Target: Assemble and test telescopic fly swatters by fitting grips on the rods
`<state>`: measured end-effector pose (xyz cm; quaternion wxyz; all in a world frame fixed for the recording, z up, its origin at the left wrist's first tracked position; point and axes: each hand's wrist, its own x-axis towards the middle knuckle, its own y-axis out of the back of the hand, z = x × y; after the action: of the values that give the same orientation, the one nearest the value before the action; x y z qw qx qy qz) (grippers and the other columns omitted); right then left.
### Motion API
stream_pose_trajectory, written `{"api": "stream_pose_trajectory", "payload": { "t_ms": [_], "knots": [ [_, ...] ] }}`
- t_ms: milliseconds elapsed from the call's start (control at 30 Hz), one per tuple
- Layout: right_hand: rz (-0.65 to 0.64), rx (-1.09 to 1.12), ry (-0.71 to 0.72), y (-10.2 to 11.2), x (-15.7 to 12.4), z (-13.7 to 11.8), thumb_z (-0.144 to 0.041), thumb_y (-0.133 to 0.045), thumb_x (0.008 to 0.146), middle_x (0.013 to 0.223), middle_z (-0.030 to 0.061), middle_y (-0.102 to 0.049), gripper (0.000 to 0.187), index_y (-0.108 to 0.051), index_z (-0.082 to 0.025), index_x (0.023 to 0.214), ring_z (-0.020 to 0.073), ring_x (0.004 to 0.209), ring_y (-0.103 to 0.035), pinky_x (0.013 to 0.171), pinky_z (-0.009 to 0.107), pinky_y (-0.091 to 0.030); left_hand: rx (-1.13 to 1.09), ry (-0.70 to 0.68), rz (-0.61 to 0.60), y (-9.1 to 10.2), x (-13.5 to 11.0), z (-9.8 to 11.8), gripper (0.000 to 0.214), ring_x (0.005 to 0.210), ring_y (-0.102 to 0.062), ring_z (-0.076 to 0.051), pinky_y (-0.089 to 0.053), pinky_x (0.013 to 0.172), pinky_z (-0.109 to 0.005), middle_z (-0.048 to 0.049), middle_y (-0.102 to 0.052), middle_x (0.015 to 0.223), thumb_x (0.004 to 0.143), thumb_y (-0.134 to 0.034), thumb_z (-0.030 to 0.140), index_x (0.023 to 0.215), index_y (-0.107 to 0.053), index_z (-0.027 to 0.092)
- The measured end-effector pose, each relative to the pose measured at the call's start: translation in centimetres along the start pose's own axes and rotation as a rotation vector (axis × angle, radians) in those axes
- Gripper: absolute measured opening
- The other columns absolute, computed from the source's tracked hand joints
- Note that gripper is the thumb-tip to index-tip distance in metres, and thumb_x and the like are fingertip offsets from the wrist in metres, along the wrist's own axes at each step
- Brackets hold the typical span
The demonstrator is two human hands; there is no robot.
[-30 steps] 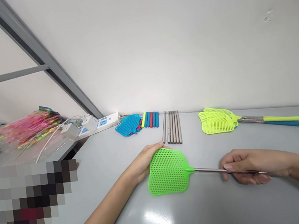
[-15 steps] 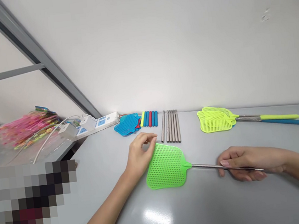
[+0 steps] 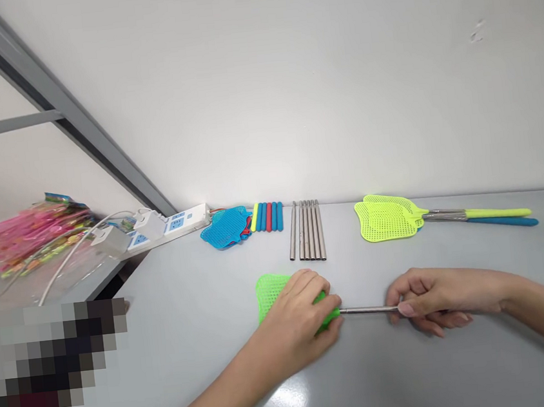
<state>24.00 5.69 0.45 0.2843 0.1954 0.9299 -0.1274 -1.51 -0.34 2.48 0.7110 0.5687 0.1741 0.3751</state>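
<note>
A bright green fly swatter head (image 3: 269,291) lies low over the table, partly hidden under my left hand (image 3: 307,313). That hand is closed over the swatter near its neck, fingers curled round the edge. A thin metal rod (image 3: 368,310) runs rightward from the neck. My right hand (image 3: 432,300) pinches this rod between thumb and fingers, the other fingers loosely bent. Behind my left hand stand out several loose metal rods (image 3: 310,232) in a row. Beside them lie short coloured grips (image 3: 267,217) in yellow, blue and red, and a pile of blue swatter heads (image 3: 226,228).
At the back right lie swatters with yellow heads (image 3: 387,217) and yellow and blue handles. A white power strip (image 3: 181,223) with plugs and cables borders the left table edge. Beyond it are pink items in plastic bags (image 3: 32,235). A wall (image 3: 314,95) closes the back.
My left hand has moved right, from the swatter head's far edge to its neck, and closed on it. My right hand keeps hold of the rod; less rod shows past its fingers.
</note>
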Motion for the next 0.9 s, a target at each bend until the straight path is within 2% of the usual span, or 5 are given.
{"api": "stream_pose_trajectory", "payload": {
  "t_ms": [100,400,667,900],
  "knots": [
    [0.009,-0.007,0.002,-0.02,0.13,-0.07,-0.041,-0.051,0.081,0.052,-0.0018,-0.057,0.029,-0.054,-0.013,0.076,0.0010,0.029,-0.030,0.028,0.014,-0.018,0.004,-0.005,0.008,0.15,-0.02,-0.15,0.015,0.080,-0.042,-0.018,-0.036,0.072,-0.033,-0.0053,-0.048,0.082,0.083,-0.042,0.019,0.076,-0.055,0.017],
    [-0.029,-0.015,0.003,0.30,0.41,-0.24,-0.040,-0.050,0.081,0.053,-0.0015,-0.060,0.028,-0.052,-0.014,0.072,0.0017,0.027,-0.034,0.026,0.013,-0.022,-0.038,0.051,-0.006,-0.44,-0.18,-0.47,0.016,0.079,-0.039,-0.017,-0.035,0.071,-0.032,-0.0034,-0.045,0.080,0.084,-0.042,0.023,0.071,-0.050,0.017],
    [-0.021,0.008,-0.001,0.58,0.85,0.05,-0.037,-0.052,0.080,0.053,-0.0013,-0.061,0.025,-0.053,-0.013,0.072,0.0022,0.027,-0.034,0.024,0.013,-0.023,-0.053,0.056,-0.032,-0.57,-0.50,-0.58,0.016,0.081,-0.037,-0.017,-0.035,0.070,-0.032,-0.0044,-0.044,0.084,0.086,-0.038,0.021,0.077,-0.052,0.017],
    [-0.022,0.006,0.002,0.67,0.77,-0.02,-0.039,-0.053,0.079,0.054,-0.0012,-0.061,0.027,-0.055,-0.013,0.073,0.0022,0.027,-0.035,0.023,0.013,-0.023,-0.063,0.043,0.006,-0.73,-0.60,-0.45,0.018,0.079,-0.038,-0.018,-0.037,0.068,-0.032,-0.0047,-0.046,0.081,0.085,-0.038,0.021,0.077,-0.054,0.018]
  ]
}}
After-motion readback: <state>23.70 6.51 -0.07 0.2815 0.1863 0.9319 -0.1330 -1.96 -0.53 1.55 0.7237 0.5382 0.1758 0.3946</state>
